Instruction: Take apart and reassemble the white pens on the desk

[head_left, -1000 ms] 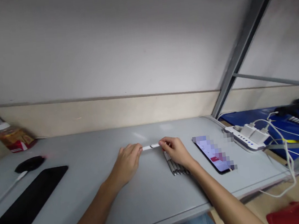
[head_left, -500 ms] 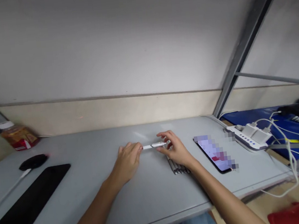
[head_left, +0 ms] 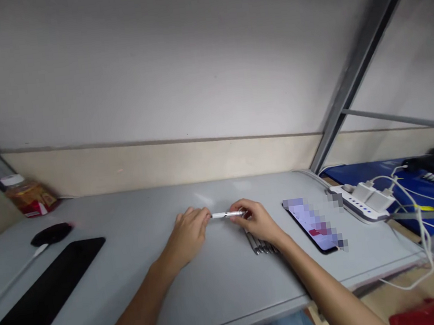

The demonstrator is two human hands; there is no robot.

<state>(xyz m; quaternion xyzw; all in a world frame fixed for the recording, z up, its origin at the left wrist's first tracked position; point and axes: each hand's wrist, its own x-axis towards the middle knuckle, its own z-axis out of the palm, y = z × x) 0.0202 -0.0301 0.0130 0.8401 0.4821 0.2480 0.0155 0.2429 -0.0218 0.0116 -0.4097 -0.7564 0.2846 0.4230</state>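
A slim white pen (head_left: 227, 214) lies level just above the grey desk (head_left: 215, 278), held at both ends. My left hand (head_left: 188, 234) pinches its left end with curled fingers. My right hand (head_left: 258, 222) is closed round its right end. Under my right hand, several silvery pens (head_left: 259, 245) lie side by side on the desk.
A phone with a lit screen (head_left: 315, 224) lies right of my right hand. A white power strip (head_left: 362, 201) with chargers and cables sits at the desk's right edge. At the left are a black pad (head_left: 43, 294), a black mouse (head_left: 50, 234) and a jar (head_left: 29, 198).
My right hand's fingers, lifted and spread half a second ago, have closed again on the pen's right end. The pen has stayed level between both hands.
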